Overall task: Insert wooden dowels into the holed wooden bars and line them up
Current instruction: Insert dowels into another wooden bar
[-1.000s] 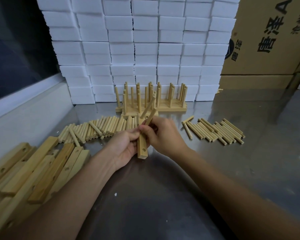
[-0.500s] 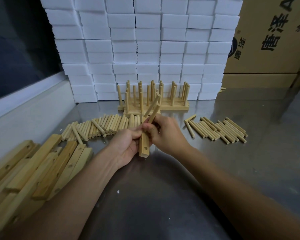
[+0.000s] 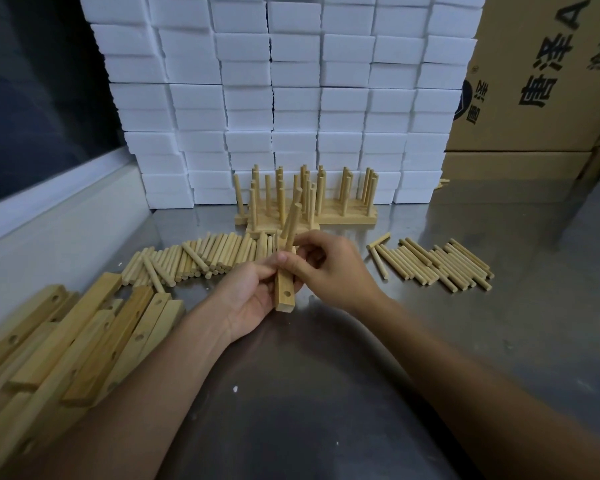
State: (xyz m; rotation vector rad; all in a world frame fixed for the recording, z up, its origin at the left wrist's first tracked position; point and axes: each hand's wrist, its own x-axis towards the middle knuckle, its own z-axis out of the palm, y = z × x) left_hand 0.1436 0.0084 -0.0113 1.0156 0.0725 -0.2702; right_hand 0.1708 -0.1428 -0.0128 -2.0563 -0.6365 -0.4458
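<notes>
1. Fingers of the left hand (image 3: 248, 299) curl round a holed wooden bar (image 3: 284, 289) at frame centre, above the steel table (image 3: 326, 393)
2. Right hand (image 3: 329, 268) pinches the same bar near a dowel (image 3: 291, 225) standing up from it
3. Loose dowels (image 3: 201, 259) lie behind, more dowels (image 3: 433, 265) at right
4. Spare bars (image 3: 66, 341) lie lower left; finished bars (image 3: 309, 216) stand beyond

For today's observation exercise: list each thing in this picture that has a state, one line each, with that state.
Held wooden bar: off the table, near hole empty.
Dowels: standing tilted in the held bar.
Left hand: grips the bar.
Right hand: pinches at the dowels' base.
Finished bars: standing, dowels upright.
Loose dowels: lying flat.
</notes>
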